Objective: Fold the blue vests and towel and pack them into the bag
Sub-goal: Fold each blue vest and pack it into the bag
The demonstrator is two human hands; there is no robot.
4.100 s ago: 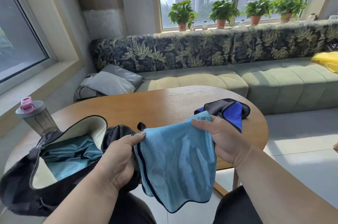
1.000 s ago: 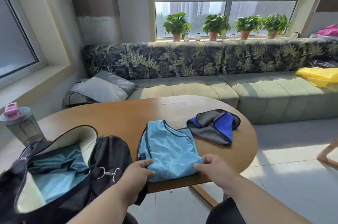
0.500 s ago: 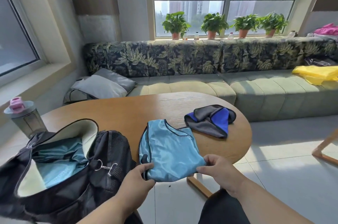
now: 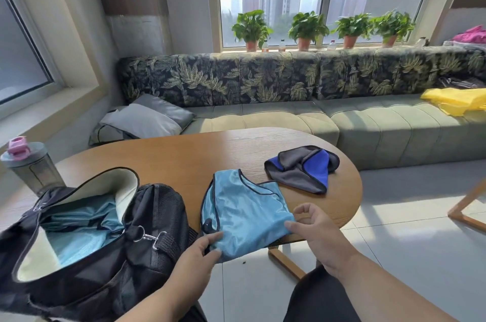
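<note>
Though zipped open wide, sits slumped on the left end of the wooden table [image 4: 184, 158]: black bag [image 4: 105, 263], mouth facing up. Pale lining on the inside of the flap. Inside the bag, crumpled light blue cloth [image 4: 79, 227], spread across the bottom. Metal clip [image 4: 147, 236] on the bag's right side, near the left hand.

Just right of the bag, on the table's near edge: folded light blue vest [image 4: 244, 214] with thin black trim. Lies flat, long way running from the near edge out toward the sofa [image 4: 263, 116]. Neck and arm holes at the far end, pointing at the sofa. Plain folded end at the near side, hanging a little past the table edge.

Left hand [image 4: 200, 250]: pinching the vest's near left corner, thumb on top, fingers under. Right hand [image 4: 315, 232]: at the near right corner, fingers loosely curled and apart, one fingertip touching the cloth, not gripping it.

Past the vest, to the right and apart from it: blue and grey towel [image 4: 302, 171], bunched up on the table. Left of the bag, close beside it: clear bottle [image 4: 29, 164] with a pink lid.
</note>
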